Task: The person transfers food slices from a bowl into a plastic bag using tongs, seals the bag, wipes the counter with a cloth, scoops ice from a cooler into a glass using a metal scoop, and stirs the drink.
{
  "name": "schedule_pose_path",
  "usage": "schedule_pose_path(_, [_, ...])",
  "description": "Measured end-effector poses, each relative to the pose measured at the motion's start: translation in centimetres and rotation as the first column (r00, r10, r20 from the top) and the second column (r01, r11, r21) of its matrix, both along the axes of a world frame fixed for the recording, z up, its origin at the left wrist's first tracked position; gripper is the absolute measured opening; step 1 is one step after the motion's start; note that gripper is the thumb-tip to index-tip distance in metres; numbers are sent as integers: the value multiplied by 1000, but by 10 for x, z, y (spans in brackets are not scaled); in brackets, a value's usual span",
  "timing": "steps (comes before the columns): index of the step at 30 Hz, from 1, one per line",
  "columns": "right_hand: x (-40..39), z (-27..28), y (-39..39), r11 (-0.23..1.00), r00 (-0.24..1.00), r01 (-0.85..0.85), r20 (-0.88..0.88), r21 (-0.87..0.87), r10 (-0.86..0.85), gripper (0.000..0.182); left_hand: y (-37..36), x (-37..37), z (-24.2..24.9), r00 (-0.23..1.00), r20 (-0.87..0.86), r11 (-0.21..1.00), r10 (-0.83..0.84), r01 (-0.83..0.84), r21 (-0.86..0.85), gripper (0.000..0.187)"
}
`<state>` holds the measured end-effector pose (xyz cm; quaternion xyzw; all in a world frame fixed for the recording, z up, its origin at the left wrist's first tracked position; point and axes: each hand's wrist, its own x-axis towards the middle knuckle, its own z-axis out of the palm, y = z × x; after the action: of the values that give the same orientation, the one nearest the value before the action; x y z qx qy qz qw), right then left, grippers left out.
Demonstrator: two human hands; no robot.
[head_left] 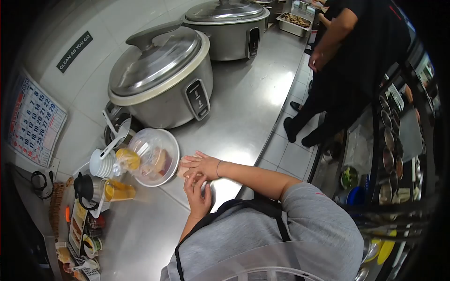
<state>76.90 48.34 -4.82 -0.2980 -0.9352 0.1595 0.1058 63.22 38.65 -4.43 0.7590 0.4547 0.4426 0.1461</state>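
Hands: we are keeping both close together over the steel counter (239,114), the right hand (202,165) lying above the left hand (198,193), and they are touching.
Right fingers: we are holding them nearly straight and a little spread, covering a small pale thing (181,169).
Left fingers: we are curling them partway, their tips meeting the right hand; we cannot tell whether they are gripping the pale thing.
Pale thing: it is showing at nine o'clock of the right hand, just beside the plate (174,161); its material is not clear.
Counter edge: it is running from our hands toward one o'clock, with tiled floor (274,147) lying beyond.
Open room: bare steel is stretching toward one o'clock and seven o'clock.
Cookers: two are standing, a near cooker (161,105) at eleven and a far cooker (229,40) at twelve to one, both wearing round, shiny lids.
Plate: one is sitting at ten o'clock, carrying clear plastic and something yellow.
Bowls: a white stack (101,164) is resting at nine o'clock.
Jug: one clear jug (119,191) is holding orange-yellow liquid at nine to eight o'clock.
Tray: one metal tray (294,24) is holding food at one o'clock.
Co-worker: a person in dark clothes (349,70) is standing at two o'clock.
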Motion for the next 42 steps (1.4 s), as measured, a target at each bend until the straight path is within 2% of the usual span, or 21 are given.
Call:
schedule_pose_path(3, [70,24,49,990,990,143,-6,6,-143,34,23,28,-10,996,-84,1000,-24,23,-21,32])
schedule_pose_path(5, [152,-2,104,904,903,421,-120,67,-412,31,30,44,-9,991,-107,984,76,-92,-152,32])
schedule_pose_path(8, [316,-10,153,450,462,886,-164,108,-871,30,40,65,-3,962,-198,949,190,-232,-215,35])
schedule_pose_path(10, [410,-2,167,149,148,989,28,26,-989,38,43,69,-3,902,-349,916,256,-341,-211,41])
schedule_pose_path(11, [438,-13,172,104,88,969,78,222,-993,47,45,70,-4,895,-354,909,272,-360,-212,41])
schedule_pose_path(12, [454,-19,184,105,72,970,153,220,-986,54,47,70,-5,873,-408,902,267,-375,-213,41])
schedule_pose_path(13, [456,-34,198,48,28,947,69,319,-997,48,48,70,-6,849,-462,897,256,-388,-214,41])
schedule_pose_path(15, [435,-43,231,53,69,979,-76,196,-995,38,51,72,-6,831,-492,889,261,-406,-214,41])
schedule_pose_path(19, [302,-49,280,418,478,877,-335,238,-812,28,53,75,-5,796,-549,886,254,-419,-198,41])
schedule_pose_path(21, [245,-8,267,742,738,669,-160,48,-655,35,53,78,-5,790,-548,873,276,-445,-202,42])
schedule_pose_path(23, [225,-21,265,871,863,484,-216,89,-457,41,54,80,-5,788,-554,876,267,-438,-201,43])
schedule_pose_path(24, [236,-23,271,868,859,490,-219,83,-463,41,54,81,-5,781,-567,874,263,-442,-203,43])
schedule_pose_path(26, [273,-23,286,962,960,272,-84,28,-269,43,57,76,-8,772,-589,885,241,-424,-193,43])
schedule_pose_path(28, [324,-30,300,924,947,321,-45,209,-318,43,57,72,-13,767,-602,896,223,-404,-183,43])
schedule_pose_path(30, [383,-23,322,887,888,455,35,78,-458,44,58,65,-22,761,-614,906,209,-388,-172,44])
schedule_pose_path(32, [430,-8,324,822,826,559,9,107,-563,44,59,62,-26,749,-628,905,214,-394,-162,44])
schedule_pose_path(33, [444,12,322,738,727,674,143,40,-672,43,58,61,-26,740,-636,905,216,-397,-155,45])
schedule_pose_path(36, [513,-15,344,385,373,912,108,143,-922,45,59,63,-25,748,-629,903,212,-395,-166,45])
schedule_pose_path(39, [564,-15,330,-5,-29,993,204,118,-979,46,59,61,-27,743,-634,912,213,-385,-145,45])
schedule_pose_path(41, [588,-23,304,102,-14,948,359,303,-933,47,59,61,-25,750,-627,912,210,-381,-150,45])
schedule_pose_path(42, [587,-24,294,-18,-73,977,255,211,-964,47,59,63,-24,757,-620,913,207,-377,-156,45])
